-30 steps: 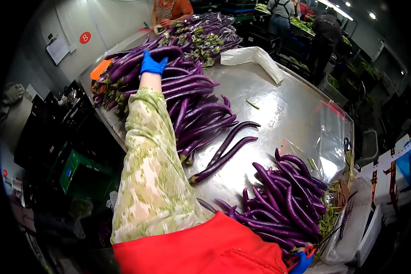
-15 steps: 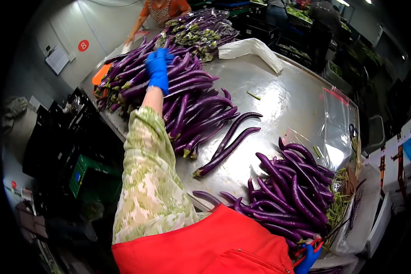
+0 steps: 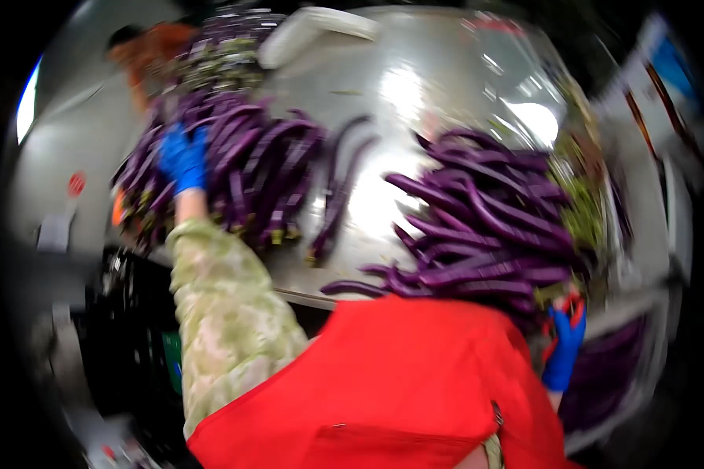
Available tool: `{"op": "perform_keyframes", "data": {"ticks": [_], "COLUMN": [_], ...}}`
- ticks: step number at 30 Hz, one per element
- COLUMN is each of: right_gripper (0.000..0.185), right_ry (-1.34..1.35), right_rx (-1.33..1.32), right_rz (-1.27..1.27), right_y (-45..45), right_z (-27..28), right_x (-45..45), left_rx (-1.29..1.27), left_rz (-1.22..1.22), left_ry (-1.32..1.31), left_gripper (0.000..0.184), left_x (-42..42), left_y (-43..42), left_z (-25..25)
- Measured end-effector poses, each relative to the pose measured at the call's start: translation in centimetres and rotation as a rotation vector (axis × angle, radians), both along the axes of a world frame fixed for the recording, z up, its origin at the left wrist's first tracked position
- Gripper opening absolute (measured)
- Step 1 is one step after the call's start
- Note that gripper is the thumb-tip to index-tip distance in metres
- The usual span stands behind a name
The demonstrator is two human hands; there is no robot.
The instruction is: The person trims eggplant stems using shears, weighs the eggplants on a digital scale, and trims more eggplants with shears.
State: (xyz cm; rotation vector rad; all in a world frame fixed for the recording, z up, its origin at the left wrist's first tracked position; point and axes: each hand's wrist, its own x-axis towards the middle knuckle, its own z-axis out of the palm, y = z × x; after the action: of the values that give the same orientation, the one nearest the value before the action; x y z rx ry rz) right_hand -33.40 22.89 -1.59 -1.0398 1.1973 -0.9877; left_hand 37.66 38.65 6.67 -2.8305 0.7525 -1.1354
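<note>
As the left hand (image 3: 184, 159), grip unclear, seemingly selects eggplants (image 3: 238, 150) leftward on the desk (image 3: 321, 86), the right hand (image 3: 566, 348) holds a red tool (image 3: 576, 305). Lifting would need firm closure.

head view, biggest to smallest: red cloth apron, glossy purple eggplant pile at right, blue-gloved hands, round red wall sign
1. Red cloth apron
2. Glossy purple eggplant pile at right
3. Blue-gloved left hand and blue-gloved right hand: too alike to rank
4. Round red wall sign

left hand (image 3: 183, 160) blurred, its hold on eggplants (image 3: 241, 148) unclear; co-worker (image 3: 163, 48) smeared; red tool (image 3: 576, 302) partly hidden; apron (image 3: 414, 367) cut off.
</note>
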Motion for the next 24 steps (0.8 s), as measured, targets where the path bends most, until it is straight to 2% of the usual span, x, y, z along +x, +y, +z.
{"op": "perform_keyframes", "data": {"ticks": [1,3,4,5,6,8,12,14,16,17,18,19,20,21,22,23,24], "right_gripper": [0.049,0.048,0.047,0.046,0.045,0.043,0.044,0.044,0.044,0.044,0.044,0.044,0.044,0.044,0.044,0.044,0.045], "right_ry": [-0.008,0.02,0.014,0.015,0.011,-0.021,-0.003,-0.009,-0.029,-0.037,-0.043,-0.049,-0.057,-0.064,-0.071,-0.052,-0.047], "right_rx": [0.027,-0.015,-0.035,-0.039,-0.036,-0.065,-0.057,-0.065,-0.045,-0.032,-0.019,-0.006,-0.003,-0.001,0.001,0.0,0.005], "right_rz": [-0.068,-0.103,-0.104,-0.112,-0.103,-0.113,-0.142,-0.182,-0.19,-0.204,-0.216,-0.226,-0.223,-0.218,-0.212,-0.214,-0.201], "right_y": [0.4,1.3,1.3,1.5,1.5,1.8,2.5,2.8,3.0,3.0,3.0,3.0,3.0,3.0,3.0,3.0,3.1], "right_z": [0.6,1.4,1.3,1.0,0.8,0.6,0.3,0.0,0.0,0.0,0.0,0.0,0.0,0.1,0.2,0.7,0.6], "right_x": [0.0,-0.5,-0.9,-1.6,-1.9,-2.0,-2.5,-2.6,-2.8,-2.8,-2.7,-2.5,-2.4,-2.3,-2.1,-1.6,-1.8], "left_rx": [0.028,0.09,0.22,0.443,0.438,0.485,0.379,0.266,0.063,-0.212,-0.211,-0.226,-0.131,-0.014,0.135,0.167,0.238], "left_rz": [-0.264,-0.486,-0.494,-0.349,-0.411,-0.352,-0.347,-0.513,-0.883,-0.98,-1.09,-1.094,-1.328,-1.457,-1.645,-1.806,-1.811], "left_ry": [-0.255,-0.073,-0.155,-0.087,0.008,0.062,0.17,0.038,0.145,0.72,0.64,0.949,1.025,0.964,0.936,0.857,0.833], "left_gripper": [0.056,0.054,0.05,0.045,0.043,0.046,0.054,0.055,0.052,0.047,0.048,0.054,0.055,0.061,0.066,0.069,0.067], "left_x": [0.1,-2.7,-2.7,-1.6,0.6,-1.0,-4.2,-6.2,-12.5,-16.0,-20.1,-25.1,-30.7,-32.3,-36.5,-39.4,-42.0], "left_y": [0.4,-0.3,0.4,1.0,1.5,0.9,-1.1,-3.2,-6.8,-8.8,-10.3,-11.5,-12.7,-14.4,-16.0,-18.1,-19.5], "left_z": [-1.3,-2.0,-3.9,-5.5,-6.4,-4.9,-2.4,-1.7,0.0,-0.3,-0.6,-0.4,0.9,-1.8,-1.1,-2.8,-3.9]}}
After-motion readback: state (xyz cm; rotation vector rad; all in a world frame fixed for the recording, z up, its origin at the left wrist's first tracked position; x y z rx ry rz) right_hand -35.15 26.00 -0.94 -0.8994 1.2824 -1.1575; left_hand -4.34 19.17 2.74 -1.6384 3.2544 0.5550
